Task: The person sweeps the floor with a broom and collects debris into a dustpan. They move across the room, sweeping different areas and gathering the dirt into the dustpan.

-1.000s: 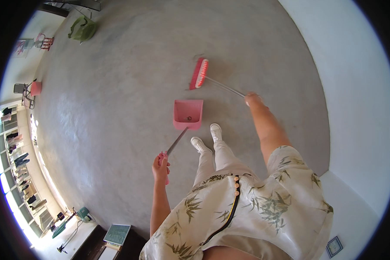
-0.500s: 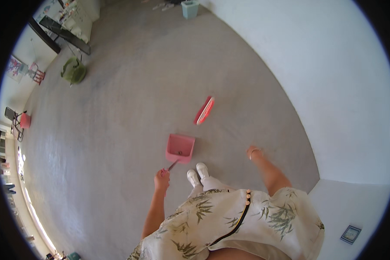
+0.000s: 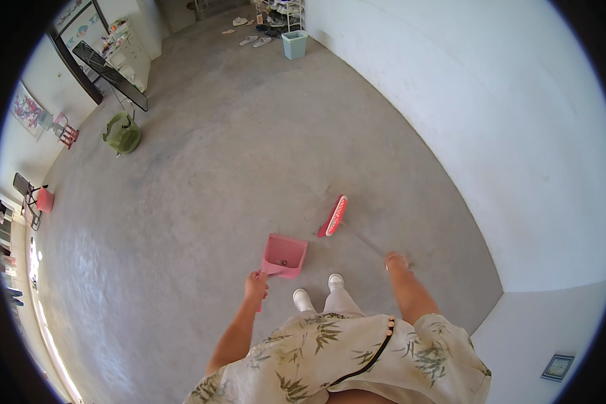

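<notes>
Bristly broom (image 3: 337,216) shifted farther right of boxy pink dustpan (image 3: 289,249).

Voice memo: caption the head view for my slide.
Left hand holding a pink dustpan, right hand a red-and-white-headed broom, on a gray floor.

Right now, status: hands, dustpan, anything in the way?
Left hand holding dustpan; right hand holding broom. Small dark debris in dustpan. Broom not touching dustpan. White shoes close by.

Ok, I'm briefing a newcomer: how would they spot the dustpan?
On the grey floor, look ahead of the white shoes. The dustpan, held in the left hand, is a pink open box with dark bits inside, unlike the bristled broom head.
</notes>
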{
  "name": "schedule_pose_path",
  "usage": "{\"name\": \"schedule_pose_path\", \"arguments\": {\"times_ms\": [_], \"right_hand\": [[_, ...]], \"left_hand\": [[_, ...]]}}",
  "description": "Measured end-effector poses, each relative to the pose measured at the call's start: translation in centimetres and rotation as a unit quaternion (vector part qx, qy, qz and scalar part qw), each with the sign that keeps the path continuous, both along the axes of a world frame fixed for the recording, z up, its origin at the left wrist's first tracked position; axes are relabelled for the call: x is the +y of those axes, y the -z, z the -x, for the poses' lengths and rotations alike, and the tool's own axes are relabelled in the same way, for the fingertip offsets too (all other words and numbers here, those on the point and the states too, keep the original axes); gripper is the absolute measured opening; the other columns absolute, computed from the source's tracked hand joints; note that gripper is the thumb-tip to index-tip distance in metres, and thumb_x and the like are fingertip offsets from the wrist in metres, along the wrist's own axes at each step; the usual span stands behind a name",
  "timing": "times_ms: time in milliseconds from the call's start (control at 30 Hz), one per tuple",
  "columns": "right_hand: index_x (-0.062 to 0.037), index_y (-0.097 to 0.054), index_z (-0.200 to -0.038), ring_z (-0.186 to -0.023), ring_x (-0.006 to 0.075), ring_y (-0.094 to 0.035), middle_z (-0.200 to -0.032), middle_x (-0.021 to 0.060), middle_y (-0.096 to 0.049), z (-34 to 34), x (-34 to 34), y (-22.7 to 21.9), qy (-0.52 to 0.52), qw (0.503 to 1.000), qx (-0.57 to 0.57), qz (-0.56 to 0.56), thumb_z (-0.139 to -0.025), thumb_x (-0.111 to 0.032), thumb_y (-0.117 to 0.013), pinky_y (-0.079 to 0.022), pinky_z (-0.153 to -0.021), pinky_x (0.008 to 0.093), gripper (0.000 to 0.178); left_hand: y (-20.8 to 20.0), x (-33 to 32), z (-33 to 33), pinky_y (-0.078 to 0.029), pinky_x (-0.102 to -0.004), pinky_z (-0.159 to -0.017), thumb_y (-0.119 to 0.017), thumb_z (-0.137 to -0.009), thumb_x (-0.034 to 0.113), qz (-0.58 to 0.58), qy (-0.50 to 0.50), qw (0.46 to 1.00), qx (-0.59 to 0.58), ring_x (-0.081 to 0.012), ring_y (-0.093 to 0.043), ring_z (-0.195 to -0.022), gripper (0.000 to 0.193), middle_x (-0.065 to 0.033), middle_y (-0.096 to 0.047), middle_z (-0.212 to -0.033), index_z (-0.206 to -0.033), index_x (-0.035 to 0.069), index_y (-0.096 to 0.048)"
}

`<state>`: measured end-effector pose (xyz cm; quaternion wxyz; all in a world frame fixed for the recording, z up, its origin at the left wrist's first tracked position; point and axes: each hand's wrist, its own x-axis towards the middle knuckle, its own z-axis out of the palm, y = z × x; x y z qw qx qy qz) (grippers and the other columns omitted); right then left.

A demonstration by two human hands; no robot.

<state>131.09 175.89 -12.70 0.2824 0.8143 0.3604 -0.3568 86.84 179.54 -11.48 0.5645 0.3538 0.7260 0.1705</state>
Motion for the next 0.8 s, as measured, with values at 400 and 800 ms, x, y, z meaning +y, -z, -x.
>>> {"name": "schedule_pose_path", "arguments": {"times_ms": [400, 800], "right_hand": [[-0.0027, -0.059, -0.105, -0.104, 0.032, -0.053, -0.114, 0.0173, -0.055, -9.5, -5.4, 5.0, 0.017, 0.999, -0.016, -0.035, -0.086, -0.026, -0.046, -0.044, -0.085, 0.0409, 0.032], [-0.0025, -0.062, -0.099, -0.097, 0.0296, -0.058, -0.107, 0.0147, -0.059, -10.1, 0.7, -1.7, -0.109, 0.992, 0.053, 0.017, -0.085, -0.026, -0.048, -0.048, -0.08, 0.0395, 0.03]], "left_hand": [[-0.7, -0.6, -0.8, -0.036, -0.0269, -0.036, -0.049, -0.082, 0.037, 0.023, -0.005, 0.999, 0.027, -0.0121, -0.044, -0.04, 0.035, -0.0075, -0.051, -0.061, -0.093, 0.003, -0.054], [-1.1, -0.3, -5.3, -0.044, -0.0304, -0.04, -0.048, -0.085, 0.028, 0.187, -0.022, 0.974, -0.129, -0.017, -0.05, -0.046, 0.026, -0.0113, -0.055, -0.07, -0.104, 0.011, -0.043]]}}
